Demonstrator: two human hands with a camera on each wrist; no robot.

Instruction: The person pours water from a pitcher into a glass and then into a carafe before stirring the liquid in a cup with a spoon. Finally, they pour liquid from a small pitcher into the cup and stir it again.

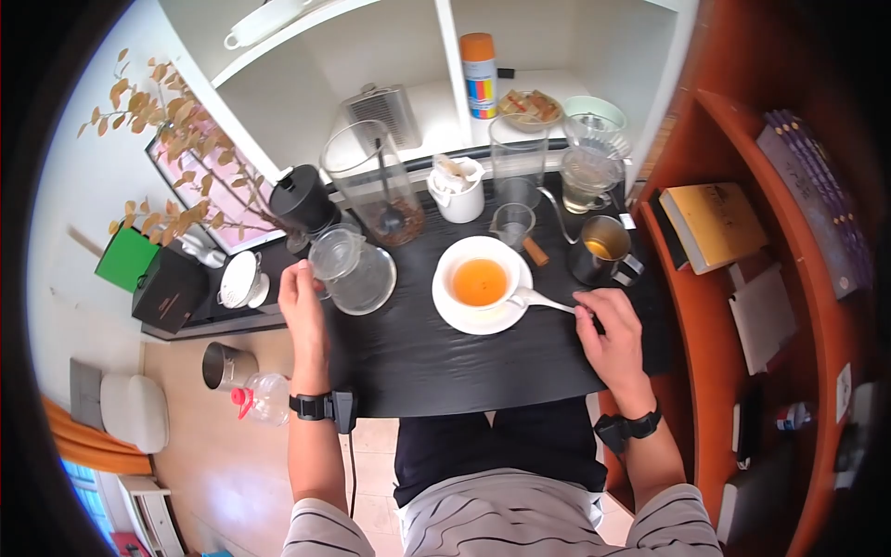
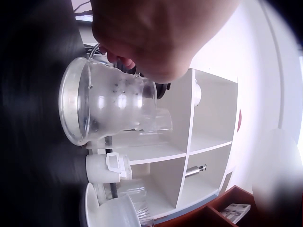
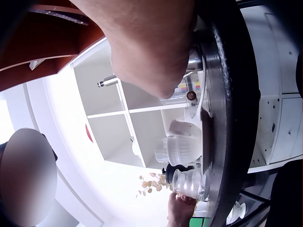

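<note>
My left hand (image 1: 303, 302) is at the left side of a clear glass pitcher (image 1: 364, 278), its fingers curled at the handle. In the left wrist view the frosted-looking pitcher (image 2: 116, 99) stands on the dark table, droplets on its wall. A white cup (image 1: 480, 281) of amber tea sits on a white saucer (image 1: 459, 320) between my hands. From the saucer a white spoon (image 1: 543, 300) points right, its handle end at the thumb and index finger of my right hand (image 1: 613, 334), which pinches it. The right wrist view shows the saucer edge-on, with the cup (image 3: 183, 149) on it.
Behind the cup stand a white mug (image 1: 458, 197), a small glass (image 1: 512, 225) and tall glass cylinders. A metal pitcher (image 1: 599, 251) is at the right, a black grinder (image 1: 302, 200) at the left. Shelves rise behind the black table (image 1: 445, 376); a wooden bookcase (image 1: 691, 306) borders its right side.
</note>
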